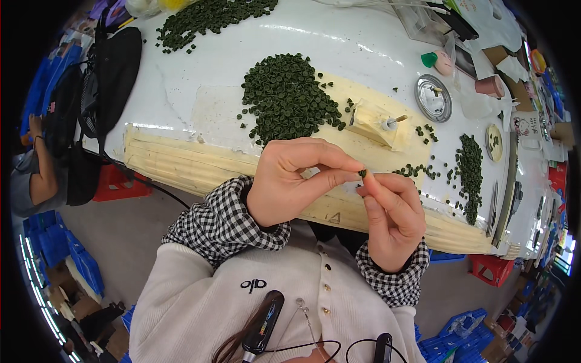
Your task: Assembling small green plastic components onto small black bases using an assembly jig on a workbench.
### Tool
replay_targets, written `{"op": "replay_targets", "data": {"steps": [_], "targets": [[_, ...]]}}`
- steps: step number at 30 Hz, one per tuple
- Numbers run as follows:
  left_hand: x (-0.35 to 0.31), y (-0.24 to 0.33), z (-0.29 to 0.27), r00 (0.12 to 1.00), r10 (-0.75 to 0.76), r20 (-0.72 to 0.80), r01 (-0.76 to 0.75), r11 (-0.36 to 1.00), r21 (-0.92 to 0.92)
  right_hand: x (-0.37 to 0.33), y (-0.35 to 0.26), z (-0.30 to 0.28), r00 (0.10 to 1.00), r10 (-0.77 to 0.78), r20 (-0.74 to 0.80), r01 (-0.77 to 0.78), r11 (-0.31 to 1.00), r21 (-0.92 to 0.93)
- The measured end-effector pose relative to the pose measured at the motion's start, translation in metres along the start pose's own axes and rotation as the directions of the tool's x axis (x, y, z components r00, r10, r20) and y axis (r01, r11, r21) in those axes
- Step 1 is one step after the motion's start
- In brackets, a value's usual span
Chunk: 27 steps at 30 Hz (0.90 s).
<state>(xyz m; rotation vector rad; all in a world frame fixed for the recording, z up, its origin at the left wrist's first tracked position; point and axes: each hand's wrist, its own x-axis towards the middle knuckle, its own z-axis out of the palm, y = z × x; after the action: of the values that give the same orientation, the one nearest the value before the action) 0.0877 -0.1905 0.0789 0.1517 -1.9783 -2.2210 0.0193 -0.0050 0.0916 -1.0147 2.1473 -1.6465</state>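
Near the table's front edge, my left hand [296, 178] pinches a small dark green button-shaped part [362, 173] between thumb and fingertips. The index fingertip of my right hand [392, 212] meets that part from the right. My right fingers are curled closed, and a tiny dark bit shows by their tips, too small to make out. Beyond my left hand lies a big heap of the same green parts [287, 97]. A yellowish taped block [378, 124] with a small peg stands past my right hand. Loose green parts [417, 171] lie scattered beside it.
A second green heap [218, 21] is at the back, and a smaller one [469, 175] at the right. A round metal dish [433, 98], a pink cup [489, 86] and tweezers [492, 209] sit at right. A black bag [118, 78] hangs at left, near another person's arm [41, 163].
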Motion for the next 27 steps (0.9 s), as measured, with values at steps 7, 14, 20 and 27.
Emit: {"op": "replay_targets", "data": {"steps": [7, 14, 20, 27], "targets": [[-0.001, 0.004, 0.001, 0.999, -0.032, -0.035, 0.032, 0.999, -0.011, 0.036, -0.001, -0.027, 0.963, -0.137, -0.23, 0.041, 0.924, -0.379], [0.0, 0.004, 0.002, 0.999, -0.031, -0.026, 0.031, 0.999, -0.012, 0.079, 0.015, -0.034, 0.988, -0.079, -0.135, 0.014, 0.904, -0.426], [-0.001, 0.005, 0.002, 0.998, -0.047, -0.036, 0.045, 0.998, -0.038, 0.08, 0.016, -0.031, 0.987, -0.104, -0.123, 0.044, 0.908, -0.417], [0.0, 0.006, 0.002, 0.998, -0.038, -0.05, 0.036, 0.999, -0.035, 0.088, 0.015, -0.024, 0.973, -0.23, -0.017, 0.188, 0.836, -0.515]]}}
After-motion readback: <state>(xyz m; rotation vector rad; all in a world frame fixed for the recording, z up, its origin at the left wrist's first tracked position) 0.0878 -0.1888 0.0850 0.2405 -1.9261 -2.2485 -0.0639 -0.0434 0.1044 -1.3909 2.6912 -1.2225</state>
